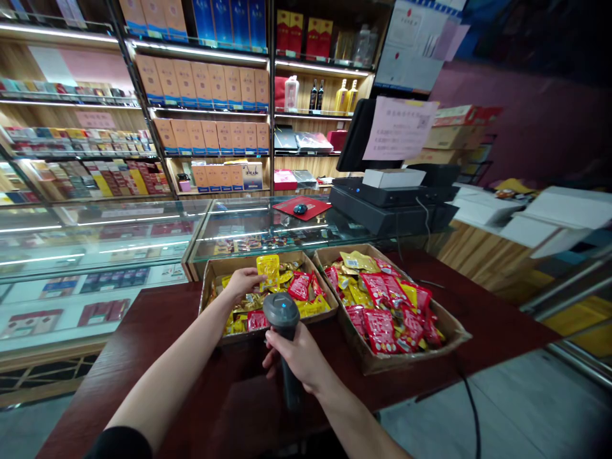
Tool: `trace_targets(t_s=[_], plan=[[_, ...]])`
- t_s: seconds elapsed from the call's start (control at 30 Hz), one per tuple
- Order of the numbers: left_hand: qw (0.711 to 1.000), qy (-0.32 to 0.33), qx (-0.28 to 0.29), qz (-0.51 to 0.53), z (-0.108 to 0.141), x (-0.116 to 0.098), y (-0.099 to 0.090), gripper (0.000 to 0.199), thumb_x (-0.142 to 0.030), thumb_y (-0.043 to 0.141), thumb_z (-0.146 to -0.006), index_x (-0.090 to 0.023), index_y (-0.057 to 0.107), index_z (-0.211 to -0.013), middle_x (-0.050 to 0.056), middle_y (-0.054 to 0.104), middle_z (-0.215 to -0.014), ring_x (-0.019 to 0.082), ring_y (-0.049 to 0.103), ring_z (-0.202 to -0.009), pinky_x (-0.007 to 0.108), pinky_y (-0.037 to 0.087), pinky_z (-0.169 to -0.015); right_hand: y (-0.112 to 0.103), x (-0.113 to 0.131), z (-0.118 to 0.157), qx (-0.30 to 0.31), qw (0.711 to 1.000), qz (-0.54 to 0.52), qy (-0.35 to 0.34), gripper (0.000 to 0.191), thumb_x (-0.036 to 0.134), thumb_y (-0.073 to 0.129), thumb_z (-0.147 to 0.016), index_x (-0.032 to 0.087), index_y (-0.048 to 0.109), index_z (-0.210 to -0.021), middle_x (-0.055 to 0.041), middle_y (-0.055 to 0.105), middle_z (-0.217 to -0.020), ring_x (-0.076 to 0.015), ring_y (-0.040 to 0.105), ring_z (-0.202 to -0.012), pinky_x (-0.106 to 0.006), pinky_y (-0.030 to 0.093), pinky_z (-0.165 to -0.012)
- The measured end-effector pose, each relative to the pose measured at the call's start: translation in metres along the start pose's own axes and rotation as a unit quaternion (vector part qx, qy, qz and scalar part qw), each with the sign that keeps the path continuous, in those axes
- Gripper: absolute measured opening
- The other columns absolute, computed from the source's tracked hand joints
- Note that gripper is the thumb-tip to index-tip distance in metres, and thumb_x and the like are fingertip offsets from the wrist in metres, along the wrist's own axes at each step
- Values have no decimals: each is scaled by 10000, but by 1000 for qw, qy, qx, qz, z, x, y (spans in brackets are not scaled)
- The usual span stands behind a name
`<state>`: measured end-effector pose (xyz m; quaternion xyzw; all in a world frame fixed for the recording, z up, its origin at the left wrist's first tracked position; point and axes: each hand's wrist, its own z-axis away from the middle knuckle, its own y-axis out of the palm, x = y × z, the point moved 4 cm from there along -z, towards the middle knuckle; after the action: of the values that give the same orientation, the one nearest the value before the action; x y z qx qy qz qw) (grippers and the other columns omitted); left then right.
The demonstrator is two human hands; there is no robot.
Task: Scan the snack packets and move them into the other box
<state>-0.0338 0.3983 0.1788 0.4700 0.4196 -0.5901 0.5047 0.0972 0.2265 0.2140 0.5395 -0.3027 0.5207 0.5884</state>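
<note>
My right hand (297, 357) is wrapped round the grip of a dark grey barcode scanner (283, 313), its head pointing away from me over the near edge of the left carton. Pinched by its edge in my left hand (246, 284) is a yellow snack packet (268, 271), held up above the left cardboard carton (210, 280). Red, yellow and gold packets lie mixed inside that carton. A second cardboard carton (392, 363) to the right is heaped with red packets (381, 330) and several yellow ones.
Both cartons rest on a dark red-brown table (167, 357). Behind it runs a glass display counter (229, 226) with a mouse (300, 208) on a red mat. A monitor (356, 137) and dark cash drawer (363, 207) stand right. A black cable (473, 408) hangs at the table's near right edge.
</note>
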Motion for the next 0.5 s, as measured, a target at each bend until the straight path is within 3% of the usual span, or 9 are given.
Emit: trace_targets(t_s=[0.23,0.5], plan=[[1000,-5,-3,17,2,-1,0,360,-343,834,-500,-128,668,-736,5,631,-612,82,542,-485,247,513,-535,2,2,2,0,1000,2,-1,418,470,727,-590,149,509,-747,36,516,-618,-132,585,-432,-235,468,-352],[997,-25,11,77,4,-2,2,445,-285,855,-479,-96,678,-841,85,693,-717,183,647,-600,323,538,-611,1,1,-1,-7,1000,4,-6,421,464,731,-596,152,501,-759,38,520,-615,-143,591,-437,-253,477,-354]])
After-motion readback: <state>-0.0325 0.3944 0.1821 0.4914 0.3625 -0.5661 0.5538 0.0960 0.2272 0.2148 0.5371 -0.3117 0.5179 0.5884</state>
